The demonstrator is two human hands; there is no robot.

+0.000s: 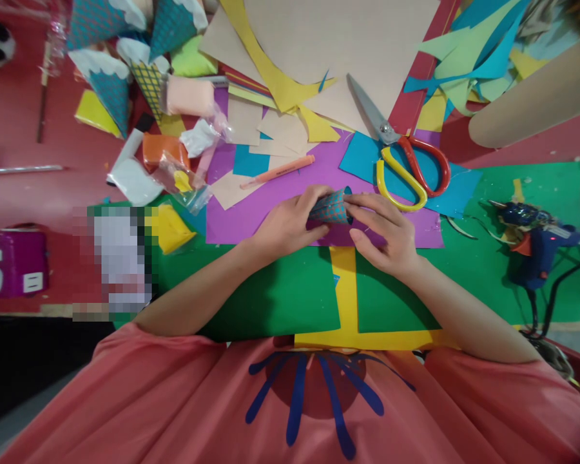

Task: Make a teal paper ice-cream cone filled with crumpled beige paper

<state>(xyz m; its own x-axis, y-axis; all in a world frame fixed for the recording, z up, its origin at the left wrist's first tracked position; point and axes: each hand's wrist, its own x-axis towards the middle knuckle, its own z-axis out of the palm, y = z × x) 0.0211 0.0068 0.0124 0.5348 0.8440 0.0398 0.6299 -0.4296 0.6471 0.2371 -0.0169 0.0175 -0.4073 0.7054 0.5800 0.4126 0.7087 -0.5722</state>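
Observation:
A small rolled paper cone (332,207), blue with a reddish grid pattern, lies sideways over the purple sheet (232,222). My left hand (290,222) is wrapped round its left part, the thumb below and the fingers above. At the open right end, the fingertips of my right hand (384,229) touch the rim and seem to reach slightly inside. The right hand's fingers are stretched out, its thumb apart and lower. An orange marker (285,170) rests just above my left hand. Scissors (389,132) with red and yellow handles lie above my right hand, blades spread.
Finished paper cones (109,87) and clay packets (191,96) crowd the upper left. A blue glue gun (536,248) stands at the right on the green sheet (473,270). Paper scraps (457,58) and a beige cylinder (531,96) are at the upper right.

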